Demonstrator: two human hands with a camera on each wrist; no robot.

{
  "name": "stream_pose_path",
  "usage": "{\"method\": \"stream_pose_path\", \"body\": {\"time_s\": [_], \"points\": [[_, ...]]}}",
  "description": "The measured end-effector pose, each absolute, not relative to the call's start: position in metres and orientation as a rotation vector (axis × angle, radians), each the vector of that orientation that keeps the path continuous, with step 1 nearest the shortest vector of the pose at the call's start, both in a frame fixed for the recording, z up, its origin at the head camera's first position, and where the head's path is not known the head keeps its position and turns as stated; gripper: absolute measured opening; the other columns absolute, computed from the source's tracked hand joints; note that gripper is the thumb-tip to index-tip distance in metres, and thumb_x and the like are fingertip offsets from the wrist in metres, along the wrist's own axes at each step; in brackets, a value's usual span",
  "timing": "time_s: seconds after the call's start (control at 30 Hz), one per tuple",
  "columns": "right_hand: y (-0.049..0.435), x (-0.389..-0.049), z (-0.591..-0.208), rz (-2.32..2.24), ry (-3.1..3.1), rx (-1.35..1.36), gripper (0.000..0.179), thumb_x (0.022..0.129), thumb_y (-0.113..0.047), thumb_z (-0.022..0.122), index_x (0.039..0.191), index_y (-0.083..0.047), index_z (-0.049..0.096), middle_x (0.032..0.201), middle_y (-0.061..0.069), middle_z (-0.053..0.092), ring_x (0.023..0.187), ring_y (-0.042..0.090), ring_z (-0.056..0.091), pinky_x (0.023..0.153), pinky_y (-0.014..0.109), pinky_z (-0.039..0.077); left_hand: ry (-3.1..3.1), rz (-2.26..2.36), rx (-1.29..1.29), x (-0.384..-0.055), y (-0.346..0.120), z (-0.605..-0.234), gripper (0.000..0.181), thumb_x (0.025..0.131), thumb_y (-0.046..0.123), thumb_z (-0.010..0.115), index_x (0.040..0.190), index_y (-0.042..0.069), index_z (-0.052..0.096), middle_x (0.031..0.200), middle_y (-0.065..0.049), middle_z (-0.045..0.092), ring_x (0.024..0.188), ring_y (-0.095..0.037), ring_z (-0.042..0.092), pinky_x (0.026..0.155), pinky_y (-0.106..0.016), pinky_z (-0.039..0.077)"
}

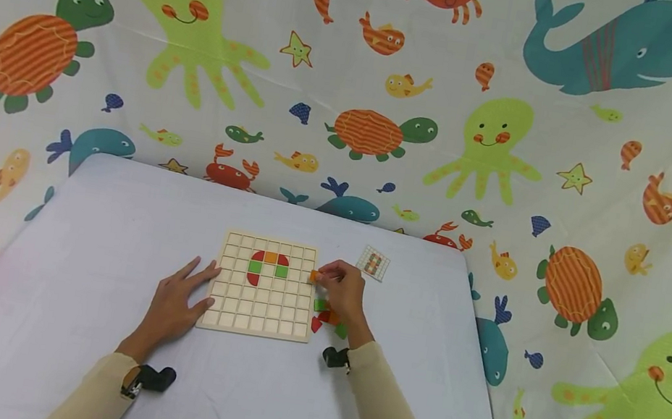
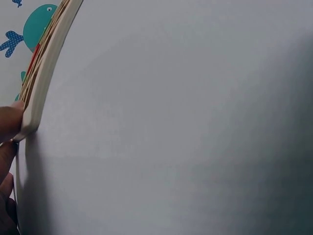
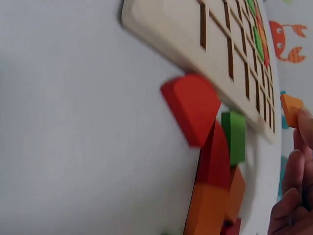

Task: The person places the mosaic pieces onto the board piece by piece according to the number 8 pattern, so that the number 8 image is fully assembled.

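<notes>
A wooden grid board (image 1: 278, 312) lies on the white table, with red, green and orange blocks set in its upper middle cells. My right hand (image 1: 344, 291) pinches an orange block (image 3: 292, 109) between thumb and fingers, just off the board's right edge. My left hand (image 1: 174, 305) rests at the left edge, fingers spread; in the left wrist view its thumb and fingers touch the board's corner. Below my right hand lies a pile of loose blocks, including a red rounded block (image 3: 193, 108) and a green block (image 3: 234, 137). My right hand partly hides the pile in the head view.
A small pattern card (image 1: 374, 262) with a coloured grid lies beyond my right hand. The white tablecloth (image 1: 254, 394) spreads around the board. A curtain (image 1: 340, 20) printed with sea animals hangs behind the table and along its sides.
</notes>
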State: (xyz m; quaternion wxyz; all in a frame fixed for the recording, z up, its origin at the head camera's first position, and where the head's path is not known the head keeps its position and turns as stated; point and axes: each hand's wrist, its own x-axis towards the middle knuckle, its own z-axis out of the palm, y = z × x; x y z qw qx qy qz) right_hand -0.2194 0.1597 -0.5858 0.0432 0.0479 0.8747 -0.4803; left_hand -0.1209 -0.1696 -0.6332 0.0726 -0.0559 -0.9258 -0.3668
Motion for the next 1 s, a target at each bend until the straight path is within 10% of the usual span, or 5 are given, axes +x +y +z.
{"method": "stream_pose_path", "body": {"time_s": [1.0], "points": [[0.074, -0.200, -0.592, -1.332, 2.706, -0.032, 0.004, 0.091, -0.019, 0.085, 0.092, -0.019, 0.082, 0.082, -0.009, 0.073, 0.077, 0.007, 0.063, 0.074, 0.025, 0.051, -2.789, -1.108, -0.170, -0.122, -0.171, -0.635, 0.063, 0.092, 0.010, 0.077, 0.152, 0.009, 0.057, 0.163, -0.016, 0.050, 0.158, -0.048, 0.031, 0.116, -0.071, 0.027]]}}
